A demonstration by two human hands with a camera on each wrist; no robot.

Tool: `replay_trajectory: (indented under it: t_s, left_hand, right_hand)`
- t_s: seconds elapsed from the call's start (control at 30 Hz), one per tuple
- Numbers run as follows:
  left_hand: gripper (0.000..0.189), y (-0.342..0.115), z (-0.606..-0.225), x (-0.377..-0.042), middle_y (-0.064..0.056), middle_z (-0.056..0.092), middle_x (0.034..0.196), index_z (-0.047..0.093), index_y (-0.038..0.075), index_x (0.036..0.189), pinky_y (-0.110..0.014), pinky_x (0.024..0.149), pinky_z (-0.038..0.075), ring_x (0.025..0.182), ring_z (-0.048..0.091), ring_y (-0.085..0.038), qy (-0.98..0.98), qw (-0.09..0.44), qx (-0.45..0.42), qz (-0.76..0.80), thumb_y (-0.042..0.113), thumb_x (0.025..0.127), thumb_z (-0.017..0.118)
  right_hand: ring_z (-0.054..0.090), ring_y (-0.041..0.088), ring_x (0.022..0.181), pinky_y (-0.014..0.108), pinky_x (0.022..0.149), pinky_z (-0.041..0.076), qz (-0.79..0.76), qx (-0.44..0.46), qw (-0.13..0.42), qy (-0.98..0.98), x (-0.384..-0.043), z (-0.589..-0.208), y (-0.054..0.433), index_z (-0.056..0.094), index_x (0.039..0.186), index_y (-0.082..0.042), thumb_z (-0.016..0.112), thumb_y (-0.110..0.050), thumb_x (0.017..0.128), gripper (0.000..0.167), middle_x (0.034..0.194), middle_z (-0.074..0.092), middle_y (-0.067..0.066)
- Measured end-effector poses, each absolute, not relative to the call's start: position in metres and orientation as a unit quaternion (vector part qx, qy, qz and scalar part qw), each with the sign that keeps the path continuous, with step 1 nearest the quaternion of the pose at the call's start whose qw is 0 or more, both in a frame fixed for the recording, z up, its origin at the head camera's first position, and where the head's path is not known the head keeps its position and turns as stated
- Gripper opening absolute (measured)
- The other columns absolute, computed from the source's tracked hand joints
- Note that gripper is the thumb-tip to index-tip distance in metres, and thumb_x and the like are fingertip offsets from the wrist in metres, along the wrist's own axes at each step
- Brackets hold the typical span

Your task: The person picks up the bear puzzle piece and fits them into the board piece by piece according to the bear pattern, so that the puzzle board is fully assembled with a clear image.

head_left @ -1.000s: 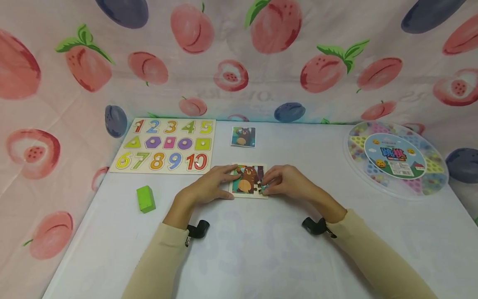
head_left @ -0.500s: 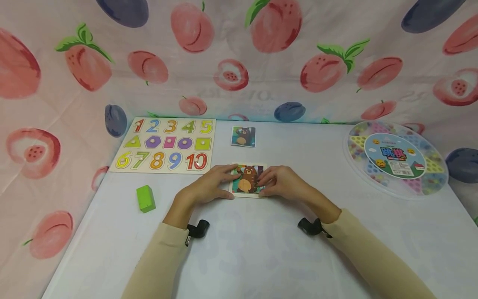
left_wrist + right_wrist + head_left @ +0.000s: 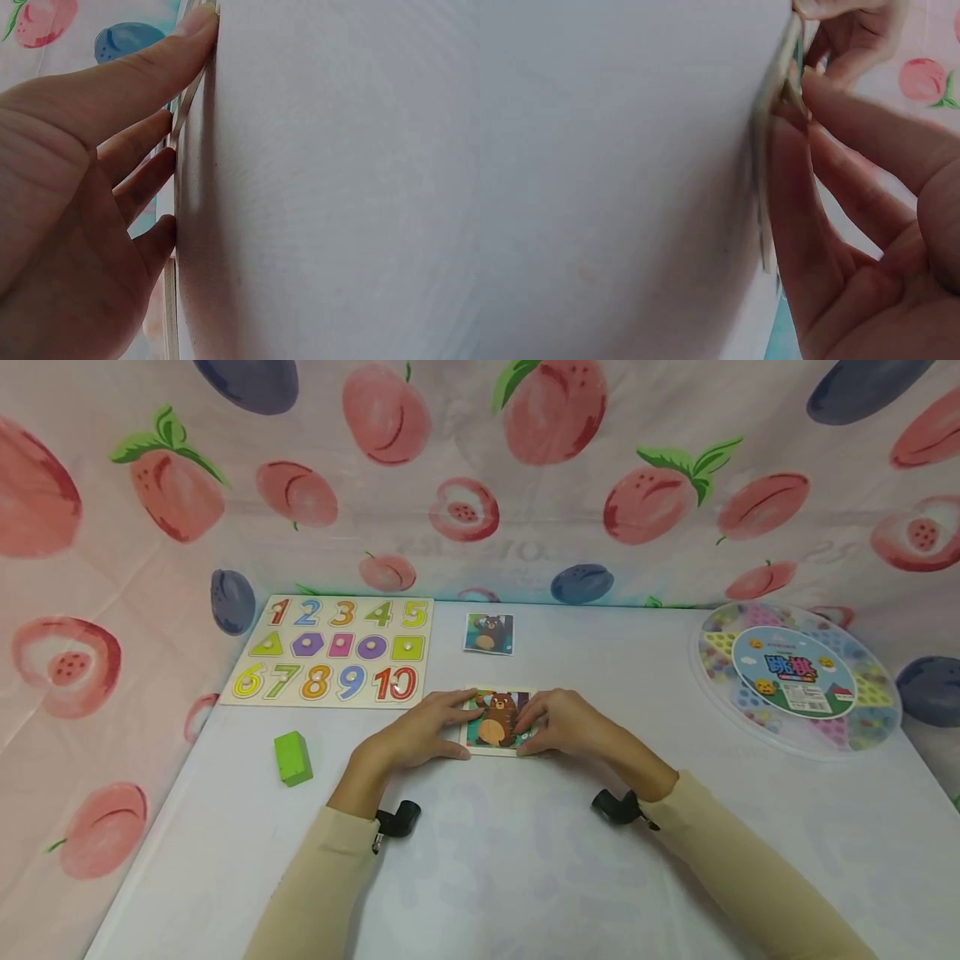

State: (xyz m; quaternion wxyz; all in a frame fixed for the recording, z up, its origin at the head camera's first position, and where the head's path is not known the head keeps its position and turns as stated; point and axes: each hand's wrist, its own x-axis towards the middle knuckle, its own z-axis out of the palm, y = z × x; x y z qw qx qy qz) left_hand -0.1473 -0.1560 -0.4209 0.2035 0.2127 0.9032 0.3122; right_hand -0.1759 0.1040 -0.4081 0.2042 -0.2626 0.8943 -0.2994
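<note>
A small wooden jigsaw puzzle (image 3: pixel 495 731) with a brown bear picture lies flat on the white table in the head view. My left hand (image 3: pixel 412 731) holds its left side, thumb at the near corner and fingers over the upper left. The right hand (image 3: pixel 566 722) pinches a puzzle piece (image 3: pixel 795 109) between thumb and fingertips at the puzzle's right side. In the right wrist view this piece tilts against the tray, its far end low. From the head camera the right fingers hide most of that piece.
A number and shape board (image 3: pixel 337 652) lies at the back left. Near it are a green block (image 3: pixel 292 758) and, behind the puzzle, a bear picture card (image 3: pixel 489 634). A round Chinese checkers box (image 3: pixel 795 681) stands at the right. Fruit-print cloth (image 3: pixel 465 485) hangs behind the table.
My right hand has moved slightly left over the puzzle's right side, bringing the piece against the lower right gap. The left hand stays in place.
</note>
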Motion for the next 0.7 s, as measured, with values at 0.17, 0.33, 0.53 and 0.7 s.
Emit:
replay_trajectory:
  t_s: [0.17, 0.33, 0.53, 0.7]
  left_hand:
    - [0.067, -0.1561, -0.4211, -0.1473, 0.002, 0.029, 0.17, 0.052, 0.018, 0.15, -0.049, 0.13, 0.028, 0.159, 0.024, -0.028, 0.904, 0.203, 0.214, 0.309, 0.028, 0.089, 0.079]
    - [0.067, -0.156, -0.419, -0.1476, 0.001, 0.029, 0.17, 0.052, 0.018, 0.15, -0.05, 0.129, 0.028, 0.158, 0.024, -0.028, 0.904, 0.201, 0.216, 0.308, 0.029, 0.089, 0.079]
    - [0.067, -0.1554, -0.4174, -0.1472, 0.001, 0.03, 0.17, 0.052, 0.017, 0.15, -0.05, 0.129, 0.027, 0.158, 0.024, -0.029, 0.904, 0.2, 0.216, 0.312, 0.028, 0.089, 0.079]
    - [0.066, -0.1544, -0.4167, -0.146, -0.001, 0.031, 0.17, 0.053, 0.015, 0.149, -0.051, 0.129, 0.028, 0.158, 0.026, -0.03, 0.902, 0.198, 0.22, 0.313, 0.027, 0.089, 0.079]
  right_hand:
    - [0.064, 0.03, 0.119, 0.052, 0.108, 0.049, -0.291, -0.271, 0.218, 0.891, -0.1797, -0.4095, 0.1058, 0.084, 0.095, -0.013, 0.088, -0.019, 0.078, 0.018, 0.116, 0.076, 0.008]
    - [0.064, 0.03, 0.12, 0.053, 0.111, 0.047, -0.284, -0.267, 0.217, 0.895, -0.1816, -0.4096, 0.1059, 0.084, 0.094, -0.014, 0.089, -0.019, 0.078, 0.018, 0.115, 0.076, 0.006]
    - [0.064, 0.029, 0.119, 0.051, 0.11, 0.047, -0.285, -0.265, 0.208, 0.898, -0.1806, -0.4085, 0.1043, 0.083, 0.092, -0.013, 0.089, -0.016, 0.076, 0.017, 0.112, 0.076, 0.005]
    - [0.065, 0.023, 0.105, 0.039, 0.094, 0.054, -0.295, -0.262, 0.206, 0.895, -0.1792, -0.4103, 0.1048, 0.083, 0.092, -0.012, 0.09, -0.015, 0.075, 0.018, 0.112, 0.073, 0.007]
